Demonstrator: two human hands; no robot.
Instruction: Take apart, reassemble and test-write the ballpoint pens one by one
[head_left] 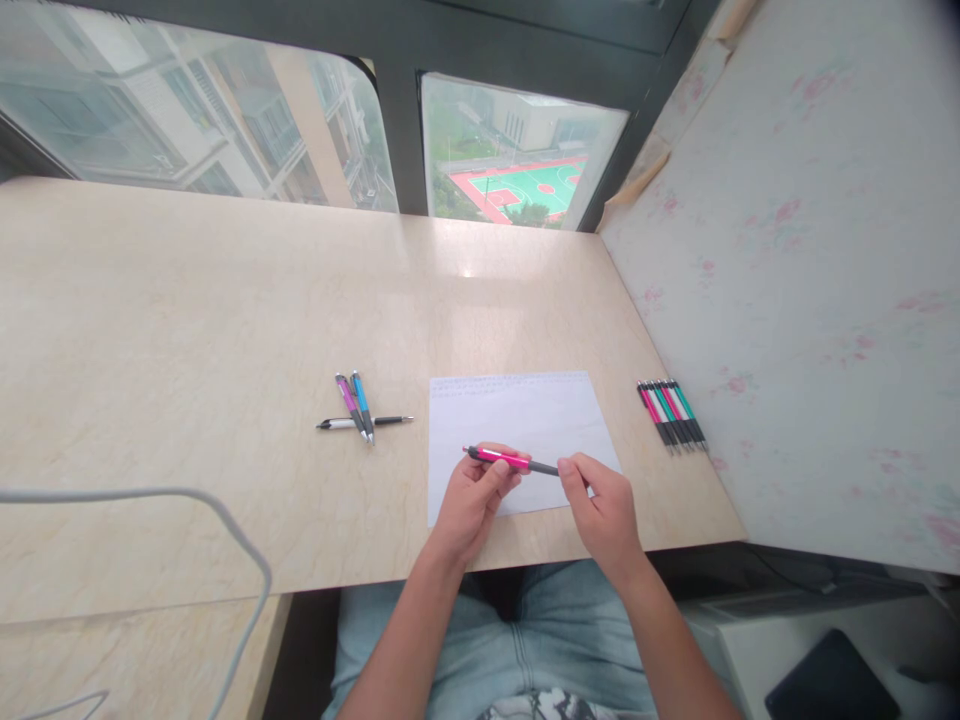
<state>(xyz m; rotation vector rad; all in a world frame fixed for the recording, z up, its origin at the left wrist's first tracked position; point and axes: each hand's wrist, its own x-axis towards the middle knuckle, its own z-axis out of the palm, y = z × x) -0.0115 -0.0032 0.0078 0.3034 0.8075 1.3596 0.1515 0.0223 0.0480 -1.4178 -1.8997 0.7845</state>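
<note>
A pink pen (507,459) with a dark grip is held level over the near part of a white sheet of paper (517,415). My left hand (474,498) is closed around the pen's pink barrel. My right hand (600,505) pinches the dark tip end between thumb and fingers. The sheet lies flat near the front edge of the beige marble-patterned table (187,330), with faint writing along its top edge.
Three pens (358,410), purple, blue and a black-and-white one, lie crossed left of the sheet. Several pens (673,413) lie in a row at the table's right edge beside a floral wall. A white cable (225,520) loops over the near left. Windows stand behind the table.
</note>
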